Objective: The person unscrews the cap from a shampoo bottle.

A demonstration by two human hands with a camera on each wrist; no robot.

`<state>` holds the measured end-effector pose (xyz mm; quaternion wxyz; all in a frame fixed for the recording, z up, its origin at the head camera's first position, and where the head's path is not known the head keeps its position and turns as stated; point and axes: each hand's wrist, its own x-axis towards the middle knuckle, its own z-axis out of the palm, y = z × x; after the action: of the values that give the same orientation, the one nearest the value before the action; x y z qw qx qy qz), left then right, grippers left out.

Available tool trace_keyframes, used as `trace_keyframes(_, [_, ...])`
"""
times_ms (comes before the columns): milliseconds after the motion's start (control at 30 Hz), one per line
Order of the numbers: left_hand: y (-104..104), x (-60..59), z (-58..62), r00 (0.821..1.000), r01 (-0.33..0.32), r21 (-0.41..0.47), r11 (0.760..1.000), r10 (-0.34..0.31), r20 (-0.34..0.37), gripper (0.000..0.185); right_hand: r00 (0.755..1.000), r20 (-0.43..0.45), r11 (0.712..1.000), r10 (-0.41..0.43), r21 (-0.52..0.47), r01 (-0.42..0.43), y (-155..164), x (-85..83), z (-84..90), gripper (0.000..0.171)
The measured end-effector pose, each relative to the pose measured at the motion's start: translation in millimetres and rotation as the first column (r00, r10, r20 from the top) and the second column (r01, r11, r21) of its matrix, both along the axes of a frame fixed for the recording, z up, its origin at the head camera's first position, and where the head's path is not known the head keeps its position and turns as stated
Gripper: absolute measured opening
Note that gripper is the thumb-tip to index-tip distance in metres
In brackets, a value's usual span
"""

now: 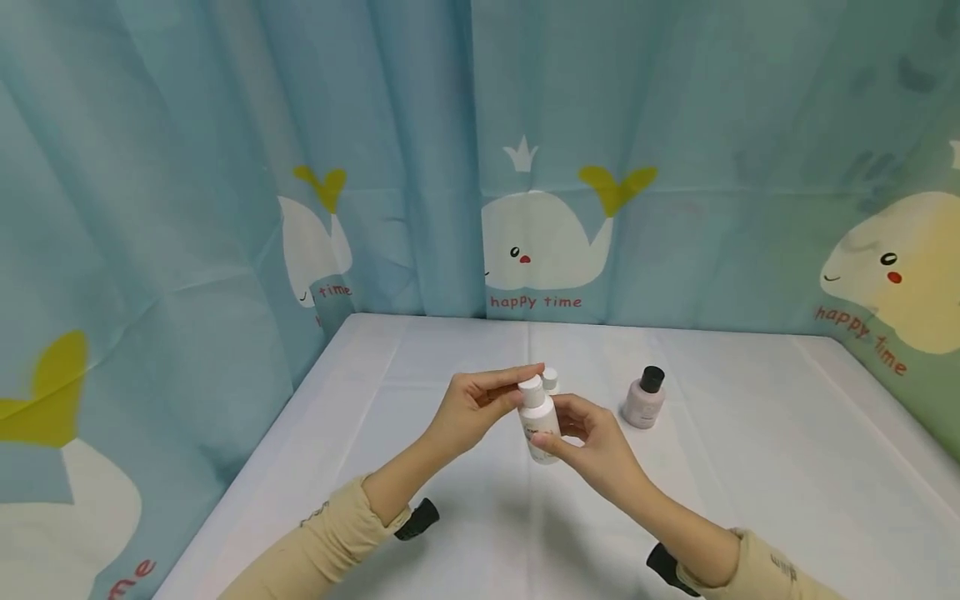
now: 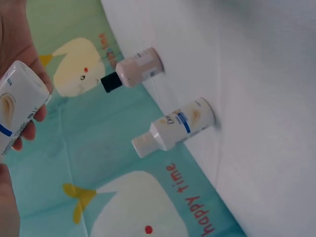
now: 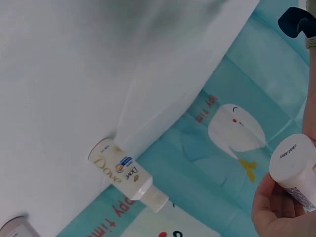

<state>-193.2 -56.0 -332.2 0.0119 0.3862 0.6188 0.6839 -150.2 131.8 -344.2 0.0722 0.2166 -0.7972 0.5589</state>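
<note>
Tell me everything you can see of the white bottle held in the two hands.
The white bottle is small, looks like plastic, and has a white cap and a label with a blue mark. It is held roughly upright above the white table, clear of it. The right hand grips its body from below; the left hand pinches the cap. Its flat base bears small printed characters in the right wrist view. Whether the cap is loosened cannot be told.

A small white bottle [image 1: 539, 419] with a white cap stands upright, held above the table.
</note>
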Motion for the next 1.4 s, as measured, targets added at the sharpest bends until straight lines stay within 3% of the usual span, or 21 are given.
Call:
trace_keyframes(233, [9, 1.8, 0.8, 0.984, -0.175, 0.088, 0.981, 0.178, -0.019, 0.045, 1.000, -0.007, 1.000, -0.007, -0.007, 0.007, 0, -0.9, 2.3, 0.034])
trace_keyframes(467, [19, 0.9, 3.8, 0.984, -0.180, 0.105, 0.978, 0.180, 0.005, 0.033, 0.999, -0.034, 1.000, -0.007, 0.002, 0.008, -1, -2.2, 1.8, 0.034])
trace_keyframes(667, [24, -1.4, 5.1, 0.976, -0.219, 0.063, 0.974, 0.218, 0.024, 0.030, 1.000, 0.007, 0.999, -0.030, 0.016, 0.030, -1, -3.9, 2.1, 0.036])
trace_keyframes(767, [25, -1.9, 4.0, 0.980, -0.198, 0.066, 0.978, 0.196, 0.023, 0.035, 0.999, 0.028, 0.998, -0.047, 0.031, 0.046, 1, -3.5, 2.1, 0.036])
trace_keyframes(967, [23, -3.6, 2.4, 0.997, -0.071, 0.072, 0.995, 0.070, 0.013, 0.077, 0.998, 0.033, 0.998, -0.060, 0.015, 0.059, 6, -3.2, 4.3, 0.035])
trace_keyframes(1033, [20, -3.5, 3.0, 0.999, -0.031, 0.045, 0.998, 0.031, 0.007, 0.083, 0.998, 0.035, 0.998, -0.056, 0.010, 0.056, 7, -3.2, 5.0, 0.035])
trace_keyframes(1133, [14, -3.4, 3.1, 1.000, 0.014, -0.024, 1.000, -0.014, -0.006, 0.081, 0.998, 0.042, 0.998, -0.056, 0.017, 0.055, 8, -2.5, 5.0, 0.036])
trace_keyframes(1267, [6, -4.1, 2.0, 0.998, 0.021, -0.117, 0.993, -0.027, -0.049, 0.068, 0.997, 0.041, 0.998, -0.059, 0.036, 0.058, 11, -2.0, 4.0, 0.036])
trace_keyframes(1400, [2, -3.7, 2.2, 0.997, 0.029, -0.151, 0.988, -0.041, -0.071, 0.054, 0.997, 0.036, 0.996, -0.063, 0.058, 0.061, 15, -1.1, 3.3, 0.036])
